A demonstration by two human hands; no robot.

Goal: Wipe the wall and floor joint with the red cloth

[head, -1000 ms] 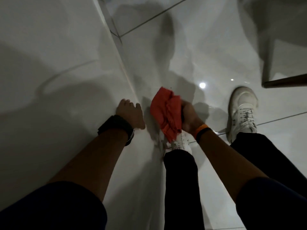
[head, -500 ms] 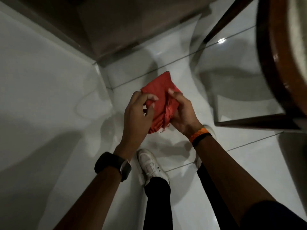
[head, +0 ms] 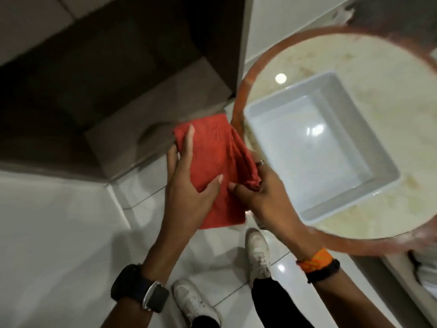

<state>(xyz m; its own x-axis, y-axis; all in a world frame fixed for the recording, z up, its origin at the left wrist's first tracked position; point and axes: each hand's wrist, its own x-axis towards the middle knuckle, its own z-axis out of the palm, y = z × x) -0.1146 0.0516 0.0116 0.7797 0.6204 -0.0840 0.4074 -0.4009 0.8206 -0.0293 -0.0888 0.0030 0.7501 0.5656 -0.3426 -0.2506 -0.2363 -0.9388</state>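
The red cloth is held up in front of me at waist height, partly folded flat. My left hand grips its left side, thumb on top. My right hand pinches the bunched right edge; a ring shows on one finger. The joint between white wall and floor runs down the lower left, well below the cloth. Neither hand touches the wall or the floor.
A round table with a reddish-brown rim stands at the right, carrying a white square dish. A dark brown step or cabinet base fills the upper left. My white shoes stand on the glossy white floor tiles.
I have risen from a crouch by the wall. My left hand left the wall and joined the right on the cloth, which is now spread flatter. The view swung up to the table.
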